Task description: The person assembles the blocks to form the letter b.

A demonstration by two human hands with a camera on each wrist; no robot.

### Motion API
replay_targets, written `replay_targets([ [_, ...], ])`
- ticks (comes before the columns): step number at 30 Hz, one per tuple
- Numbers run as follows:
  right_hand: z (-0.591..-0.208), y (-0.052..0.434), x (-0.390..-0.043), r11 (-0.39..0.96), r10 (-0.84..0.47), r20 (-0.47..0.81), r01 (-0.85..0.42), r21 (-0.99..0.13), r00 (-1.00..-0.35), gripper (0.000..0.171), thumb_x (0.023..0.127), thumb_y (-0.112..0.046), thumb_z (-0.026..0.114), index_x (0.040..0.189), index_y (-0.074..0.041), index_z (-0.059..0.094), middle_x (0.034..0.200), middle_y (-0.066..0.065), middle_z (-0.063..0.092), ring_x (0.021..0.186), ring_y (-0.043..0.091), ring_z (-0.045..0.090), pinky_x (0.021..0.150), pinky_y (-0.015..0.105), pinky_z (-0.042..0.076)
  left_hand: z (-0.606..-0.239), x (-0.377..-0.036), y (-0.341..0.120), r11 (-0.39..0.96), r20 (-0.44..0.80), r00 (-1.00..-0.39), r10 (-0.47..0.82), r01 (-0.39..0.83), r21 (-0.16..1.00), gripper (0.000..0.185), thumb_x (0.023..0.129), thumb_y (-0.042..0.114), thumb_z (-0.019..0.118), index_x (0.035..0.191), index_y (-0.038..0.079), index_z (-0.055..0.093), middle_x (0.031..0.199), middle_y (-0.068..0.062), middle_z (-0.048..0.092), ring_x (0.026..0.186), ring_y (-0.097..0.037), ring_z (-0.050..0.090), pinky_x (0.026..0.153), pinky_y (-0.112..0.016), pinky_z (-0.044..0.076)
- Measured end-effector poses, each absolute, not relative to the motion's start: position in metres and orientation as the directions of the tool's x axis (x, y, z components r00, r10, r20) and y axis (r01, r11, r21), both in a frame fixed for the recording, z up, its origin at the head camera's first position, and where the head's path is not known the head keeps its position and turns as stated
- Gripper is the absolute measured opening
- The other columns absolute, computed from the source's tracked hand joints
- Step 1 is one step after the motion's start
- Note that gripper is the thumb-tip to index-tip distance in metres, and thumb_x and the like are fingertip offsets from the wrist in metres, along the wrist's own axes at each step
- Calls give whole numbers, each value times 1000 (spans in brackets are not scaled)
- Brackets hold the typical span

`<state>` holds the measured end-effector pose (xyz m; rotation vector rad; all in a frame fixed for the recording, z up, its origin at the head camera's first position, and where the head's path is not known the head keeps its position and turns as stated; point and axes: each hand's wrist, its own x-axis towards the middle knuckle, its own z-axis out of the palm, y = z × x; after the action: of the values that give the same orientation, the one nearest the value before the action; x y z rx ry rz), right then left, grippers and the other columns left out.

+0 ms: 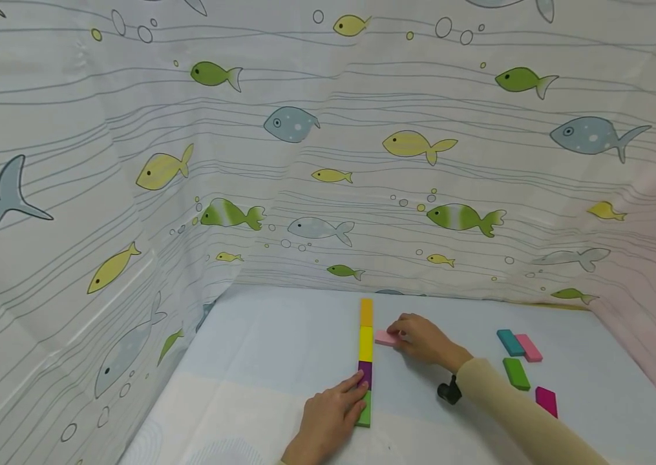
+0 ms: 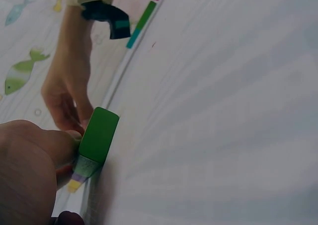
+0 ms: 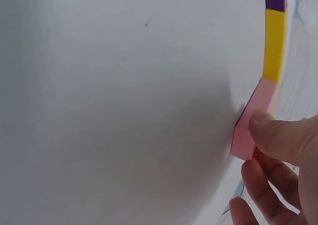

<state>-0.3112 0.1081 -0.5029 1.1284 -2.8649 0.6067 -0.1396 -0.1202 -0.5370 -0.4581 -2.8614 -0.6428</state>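
Observation:
A straight row of rectangular blocks runs away from me: a green block [image 1: 365, 413] nearest, then a purple block [image 1: 366, 371], a yellow block [image 1: 366, 343] and an orange block [image 1: 366, 312]. My left hand [image 1: 330, 413] lies at the left of the row, its fingers extended and resting on the green and purple blocks. Just right of the yellow block, my right hand [image 1: 423, 341] pinches a pink block [image 3: 244, 141] between thumb and fingers. From the head view the pink block lies crosswise to the row, its left end close to the yellow one.
Off to the right lie a teal block [image 1: 510, 343], another pink block [image 1: 529, 348], a second green block [image 1: 516, 374] and a magenta block [image 1: 546, 402]. A fish-patterned curtain [image 1: 374, 226] encloses the white table [image 1: 258, 368] at the back and sides.

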Motion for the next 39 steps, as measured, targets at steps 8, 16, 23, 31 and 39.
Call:
replay_targets([
  [8, -506, 103, -310, 661, -668, 143, -671, -336, -730, 30, 87, -18, 77, 117, -16, 73, 105, 0, 68, 97, 17, 59, 90, 37, 54, -537, -139, -121, 852, 256, -929, 266, 351, 389, 36, 97, 34, 62, 132, 26, 64, 143, 11, 55, 107, -22, 69, 61, -29, 53],
  [16, -508, 103, -308, 659, -675, 142, -678, -325, -724, 32, 91, -17, 73, 122, -20, 70, 101, -1, 63, 90, 12, 57, 87, 33, 55, -538, -139, -119, 862, 248, -932, 265, 344, 372, 35, 96, 35, 63, 131, 27, 65, 141, 10, 58, 109, -19, 69, 68, -33, 57],
  [23, -509, 104, -307, 655, -681, 132, -680, -328, -720, 29, 91, -19, 72, 120, -18, 71, 100, -1, 62, 86, 11, 55, 84, 31, 54, -538, -139, -119, 862, 244, -932, 268, 345, 372, 35, 96, 34, 63, 131, 28, 65, 142, 10, 57, 111, -19, 68, 72, -37, 58],
  [31, -513, 106, -306, 674, -657, 100, -641, -367, -748, 34, 87, -29, 77, 119, -22, 70, 100, -7, 61, 89, 9, 57, 85, 30, 54, -538, -140, -121, 854, 285, -919, 273, 368, 368, 36, 97, 34, 62, 131, 25, 65, 142, 11, 56, 108, -20, 69, 62, -31, 54],
  [39, -510, 109, -304, 676, -656, 80, -630, -382, -751, 36, 87, -30, 76, 122, -23, 69, 101, -8, 62, 92, 9, 58, 85, 32, 54, -539, -140, -121, 853, 272, -924, 267, 358, 380, 36, 97, 35, 61, 132, 28, 64, 142, 12, 56, 104, -23, 70, 59, -31, 52],
])
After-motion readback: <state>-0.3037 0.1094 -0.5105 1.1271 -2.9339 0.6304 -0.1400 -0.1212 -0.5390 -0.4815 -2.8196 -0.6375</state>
